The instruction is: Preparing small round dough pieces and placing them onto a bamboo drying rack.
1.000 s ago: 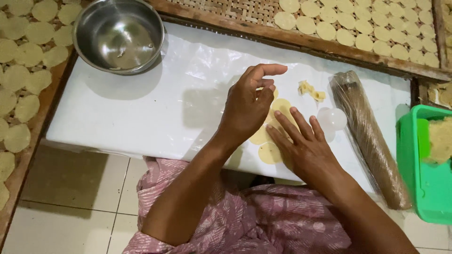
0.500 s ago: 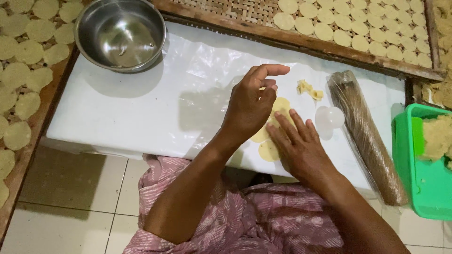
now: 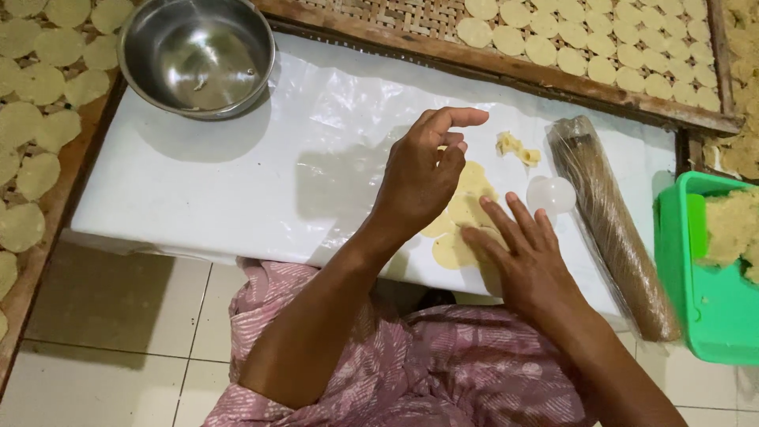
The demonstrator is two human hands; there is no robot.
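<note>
My left hand (image 3: 423,170) hovers over thin yellow dough rounds (image 3: 466,213) lying on the white plastic-covered board (image 3: 237,182); its thumb and forefinger are pinched together and the index finger points right. My right hand (image 3: 526,257) lies flat with fingers spread, its fingertips on the near edge of the dough rounds. A small clear round cutter (image 3: 551,194) sits just right of the rounds. Yellow dough scraps (image 3: 515,148) lie beyond them.
A plastic-wrapped rolling pin (image 3: 613,225) lies diagonally at the right. A steel bowl (image 3: 198,55) stands at the board's far left corner. A green tub (image 3: 708,269) with dough is at the right edge. Woven trays of dough discs (image 3: 601,47) surround the board.
Both hands stay over the dough rounds. My left hand has lifted slightly and its fingers have closed into a pinch; my right hand has barely shifted.
</note>
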